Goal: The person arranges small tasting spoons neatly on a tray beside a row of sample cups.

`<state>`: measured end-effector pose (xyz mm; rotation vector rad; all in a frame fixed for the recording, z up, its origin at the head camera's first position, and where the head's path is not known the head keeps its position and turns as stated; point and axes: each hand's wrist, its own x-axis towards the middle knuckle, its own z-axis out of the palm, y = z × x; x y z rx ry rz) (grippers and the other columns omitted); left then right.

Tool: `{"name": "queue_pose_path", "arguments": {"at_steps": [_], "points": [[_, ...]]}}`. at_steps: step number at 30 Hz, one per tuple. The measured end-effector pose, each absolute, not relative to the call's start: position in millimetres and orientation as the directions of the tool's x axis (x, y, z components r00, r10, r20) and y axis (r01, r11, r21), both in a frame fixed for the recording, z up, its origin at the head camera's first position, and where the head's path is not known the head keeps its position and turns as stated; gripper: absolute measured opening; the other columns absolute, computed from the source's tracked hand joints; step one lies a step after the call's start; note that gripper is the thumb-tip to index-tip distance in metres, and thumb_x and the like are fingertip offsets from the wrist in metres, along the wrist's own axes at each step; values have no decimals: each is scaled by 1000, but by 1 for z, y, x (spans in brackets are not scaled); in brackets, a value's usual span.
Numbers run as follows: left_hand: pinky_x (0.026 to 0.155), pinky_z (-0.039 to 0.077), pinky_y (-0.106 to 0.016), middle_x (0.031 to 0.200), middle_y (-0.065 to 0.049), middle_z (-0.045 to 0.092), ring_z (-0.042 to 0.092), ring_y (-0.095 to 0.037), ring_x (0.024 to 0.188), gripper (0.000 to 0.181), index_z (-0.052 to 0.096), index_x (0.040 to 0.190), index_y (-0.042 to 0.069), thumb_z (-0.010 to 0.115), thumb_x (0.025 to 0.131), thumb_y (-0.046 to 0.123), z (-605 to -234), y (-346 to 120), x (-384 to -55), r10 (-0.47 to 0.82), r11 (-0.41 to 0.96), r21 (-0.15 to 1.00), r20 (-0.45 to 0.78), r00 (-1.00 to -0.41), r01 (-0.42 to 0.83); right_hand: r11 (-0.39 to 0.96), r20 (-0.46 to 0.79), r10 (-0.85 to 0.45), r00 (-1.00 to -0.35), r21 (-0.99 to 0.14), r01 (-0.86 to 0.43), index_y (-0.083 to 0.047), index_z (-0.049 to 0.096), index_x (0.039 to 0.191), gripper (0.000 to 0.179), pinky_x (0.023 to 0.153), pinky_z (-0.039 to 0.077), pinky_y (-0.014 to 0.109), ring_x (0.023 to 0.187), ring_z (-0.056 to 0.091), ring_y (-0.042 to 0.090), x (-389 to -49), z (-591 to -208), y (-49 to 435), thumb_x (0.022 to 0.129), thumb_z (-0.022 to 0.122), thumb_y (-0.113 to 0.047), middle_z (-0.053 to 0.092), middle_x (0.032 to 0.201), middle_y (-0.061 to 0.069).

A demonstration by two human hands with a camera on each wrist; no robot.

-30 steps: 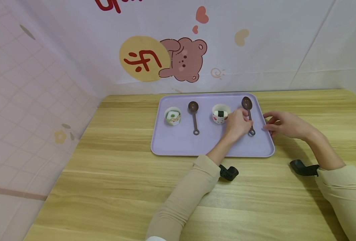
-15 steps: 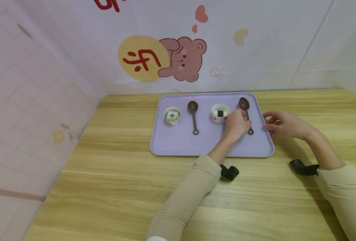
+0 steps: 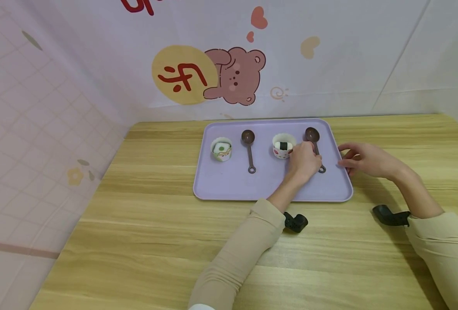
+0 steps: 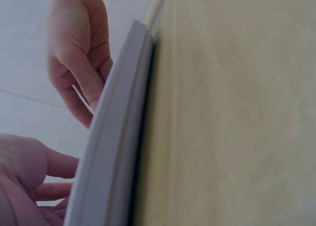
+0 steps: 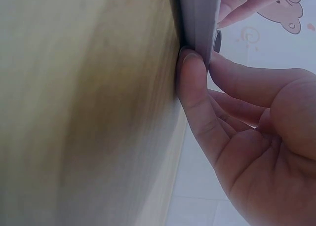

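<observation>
My left hand [image 3: 304, 161] reaches over the lilac tray [image 3: 229, 185], its fingers on the handle of a brown measuring spoon [image 3: 312, 134] and partly covering it. The spoon lies bowl-end away from me. My right hand [image 3: 372, 160] is at the tray's right side; in the right wrist view its thumb and a finger pinch the rim [image 5: 200, 23]. Left of my left hand stands a paper cup [image 3: 282, 153] holding a white rice-ball shape with a black band. Farther left lie a second brown spoon [image 3: 248, 137] and a cup [image 3: 222, 157] with a white-and-green piece.
The tray lies on a wood-grain table [image 3: 136, 237]. Behind it hangs a white cloth [image 3: 341, 64] printed with a bear and hearts. Black wrist mounts [image 3: 295, 222] sit below both hands.
The right-hand spoon has shifted left on the tray, its bowl end swinging toward the cup. My left hand has moved slightly with it. My right hand stays at the rim.
</observation>
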<state>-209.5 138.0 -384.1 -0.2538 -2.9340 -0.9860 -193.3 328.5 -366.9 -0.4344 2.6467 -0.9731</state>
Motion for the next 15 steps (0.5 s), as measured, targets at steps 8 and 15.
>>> {"name": "queue_pose_path", "arguments": {"at_steps": [8,15], "points": [[70,52,-24,80,5,67,66,-11,83,25,65,68,18,76,89,24,-382,138,-207,123,791,594,76,-989,144,714,-153,-379,-913,-675,-184,16,46,133,42,65,56,29,70,67,18,-193,-367,329,100,62,-4,69,98,20],[71,52,-25,82,3,68,67,-12,84,26,63,69,17,76,90,25,-381,137,-206,128,793,592,69,-989,144,725,-157,-379,-912,-663,-187,18,45,134,43,64,56,29,70,67,17,-194,-368,328,100,62,-3,69,98,20]]}}
